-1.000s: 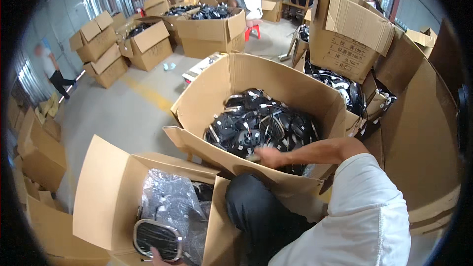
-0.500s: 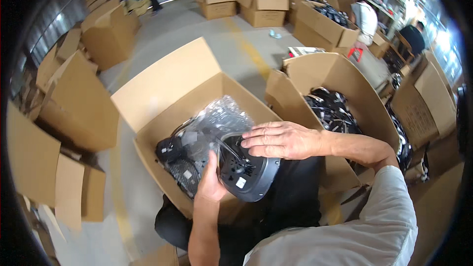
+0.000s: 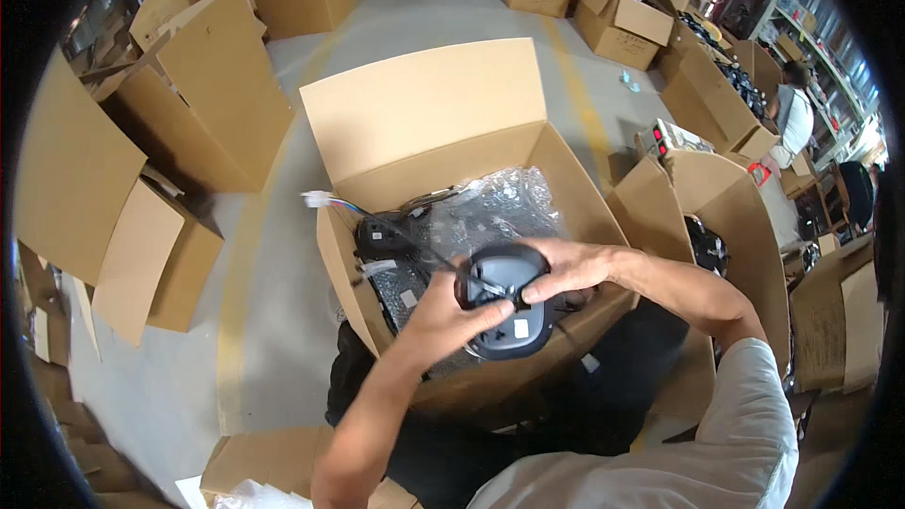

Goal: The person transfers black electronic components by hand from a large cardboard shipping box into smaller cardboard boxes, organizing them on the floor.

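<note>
The black part [image 3: 504, 306], a rounded dark shell with a small white sticker on its face, sits between both hands just above the near edge of the open box [image 3: 434, 123]. The left hand [image 3: 451, 316] grips it from below and the left, fingers curled around its rim and thumb on the face. The right hand [image 3: 568, 269] closes on its upper right edge, fingertips pressing down on the top. Half a second ago the right hand lay flat and spread over the part, lower in the box; now the part is lifted closer to the person and turned so that its face shows, and the view has swung so the box stands straight ahead. A thin cable [image 3: 415, 245] runs from the part away to the left of the left hand, ending in a white plug [image 3: 316, 198] that hangs over the box's left wall. Beyond the hands, inside the box, lie bubble wrap [image 3: 490, 207] and more black parts [image 3: 382, 236], one with white labels. To the right of the right forearm a second box [image 3: 679, 188] stands open with dark parts [image 3: 707, 245] inside. Farther off, more cartons [image 3: 613, 19] holding black items stand on the grey floor [image 3: 283, 254], and folded cartons [image 3: 123, 179] pile up well to the left of the left hand.
</note>
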{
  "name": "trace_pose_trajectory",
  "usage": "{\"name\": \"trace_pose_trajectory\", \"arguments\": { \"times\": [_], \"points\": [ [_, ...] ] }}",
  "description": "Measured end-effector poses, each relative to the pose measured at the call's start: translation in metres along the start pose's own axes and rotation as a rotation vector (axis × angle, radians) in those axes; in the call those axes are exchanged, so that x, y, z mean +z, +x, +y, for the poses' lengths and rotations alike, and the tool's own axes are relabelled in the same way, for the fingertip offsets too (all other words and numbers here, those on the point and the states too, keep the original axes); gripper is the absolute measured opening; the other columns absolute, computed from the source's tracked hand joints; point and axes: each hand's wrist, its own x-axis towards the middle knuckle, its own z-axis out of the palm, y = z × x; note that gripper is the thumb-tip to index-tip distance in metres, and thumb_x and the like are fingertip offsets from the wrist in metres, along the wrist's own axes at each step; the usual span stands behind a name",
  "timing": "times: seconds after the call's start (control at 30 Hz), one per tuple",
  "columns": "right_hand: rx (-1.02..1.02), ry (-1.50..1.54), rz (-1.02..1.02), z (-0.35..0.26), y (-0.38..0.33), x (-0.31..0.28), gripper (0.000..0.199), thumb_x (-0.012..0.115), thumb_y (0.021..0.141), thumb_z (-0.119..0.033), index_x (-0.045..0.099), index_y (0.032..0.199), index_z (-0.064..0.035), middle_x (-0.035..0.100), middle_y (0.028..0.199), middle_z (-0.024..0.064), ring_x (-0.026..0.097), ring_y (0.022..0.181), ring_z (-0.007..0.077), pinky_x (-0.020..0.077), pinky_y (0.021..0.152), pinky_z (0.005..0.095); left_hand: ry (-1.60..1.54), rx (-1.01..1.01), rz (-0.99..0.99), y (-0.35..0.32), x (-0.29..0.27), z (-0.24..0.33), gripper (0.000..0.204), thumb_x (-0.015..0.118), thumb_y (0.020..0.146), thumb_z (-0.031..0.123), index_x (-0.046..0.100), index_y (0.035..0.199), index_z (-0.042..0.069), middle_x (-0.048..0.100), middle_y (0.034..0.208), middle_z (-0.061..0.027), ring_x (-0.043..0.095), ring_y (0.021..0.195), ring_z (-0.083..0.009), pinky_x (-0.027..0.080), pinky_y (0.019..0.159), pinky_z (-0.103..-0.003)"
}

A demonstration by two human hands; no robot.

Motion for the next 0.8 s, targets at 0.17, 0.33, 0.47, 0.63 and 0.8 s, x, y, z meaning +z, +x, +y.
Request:
{"name": "trace_pose_trajectory", "arguments": {
  "times": [0.17,0.33,0.47,0.63,0.8],
  "points": [
    [0.226,0.235,0.268,0.089,0.117,-0.034,0.09,0.076,0.081,-0.054,0.04,0.145,-0.0026,0.055,0.134,0.0193,0.057,0.12,0.0318,0.0469,0.101,0.051,-0.39,-0.041,0.424,-0.002,-0.013,0.012,0.07,0.08,0.084,0.022,0.044,0.137,-0.007,0.051,0.135,-0.0197,0.051,0.125,-0.0282,0.041,0.107,-0.04],
    [0.224,0.395,0.93,0.203,0.221,-0.041,0.07,0.069,0.084,-0.061,0.061,0.124,-0.0034,0.069,0.112,0.0158,0.066,0.104,0.0284,0.0534,0.085,0.0442,0.244,-0.114,0.485,0.013,0.011,-0.03,0.066,0.074,0.087,0.023,0.043,0.139,-0.005,0.051,0.135,-0.0242,0.052,0.125,-0.0363,0.04,0.107,-0.043],
    [0.471,0.133,0.725,0.22,0.202,-0.069,0.072,0.059,0.086,-0.068,0.073,0.099,0.0015,0.071,0.09,0.0187,0.069,0.08,0.0309,0.0549,0.072,0.0406,0.452,-0.083,0.399,0.035,0.023,-0.04,0.055,0.072,0.086,0.022,0.052,0.131,-0.003,0.057,0.126,-0.0223,0.055,0.119,-0.0329,0.043,0.102,-0.04],
    [-0.018,-0.503,0.264,0.093,0.117,-0.093,0.059,0.061,0.092,-0.051,0.066,0.114,0.0023,0.069,0.105,0.0246,0.066,0.103,0.0369,0.0509,0.087,0.0464,0.458,-0.282,0.282,0.015,-0.008,-0.073,0.038,0.069,0.09,0.007,0.059,0.123,-0.006,0.066,0.111,-0.0115,0.062,0.102,-0.018,0.051,0.088,-0.03],
    [-0.344,0.264,0.219,0.046,-0.232,-0.155,0.055,0.059,0.1,-0.036,0.051,0.136,0.0054,0.065,0.125,0.0202,0.064,0.115,0.0269,0.0504,0.1,0.0373,0.997,-0.391,-0.362,0.014,0.08,-0.06,0.045,0.067,0.092,0.034,0.062,0.125,0.003,0.067,0.098,-0.0215,0.068,0.087,-0.0296,0.054,0.076,-0.041]
  ]
}}
